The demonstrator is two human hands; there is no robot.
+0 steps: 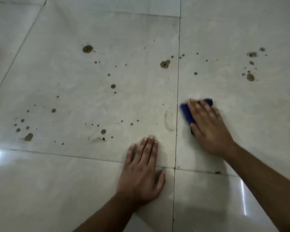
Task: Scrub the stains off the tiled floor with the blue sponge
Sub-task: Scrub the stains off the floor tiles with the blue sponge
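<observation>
The blue sponge [188, 114] is a deep, saturated blue block lying flat on the pale tiled floor [90, 101], just to the right of the dark grout line [177, 101] that runs up the middle of the view. Only its left edge and far corner show — the rest is covered by the right hand [208, 124], which presses down on it palm-first, fingers spread over the top and the thumb against its near end. The sponge's outline is blurred, so its surface texture cannot be made out.

The left hand [143, 169] lies flat on the floor with fingers together and extended, holding nothing, its palm over a grout joint just left of the same line.

Brown stains [165, 64] dot the tiles (larger blotches with sprays of small specks around them) — most on the tile to the left and beyond the sponge, with another cluster far to the right. A faint smeared arc [168, 121] sits between the sponge and the left hand's fingertips.
</observation>
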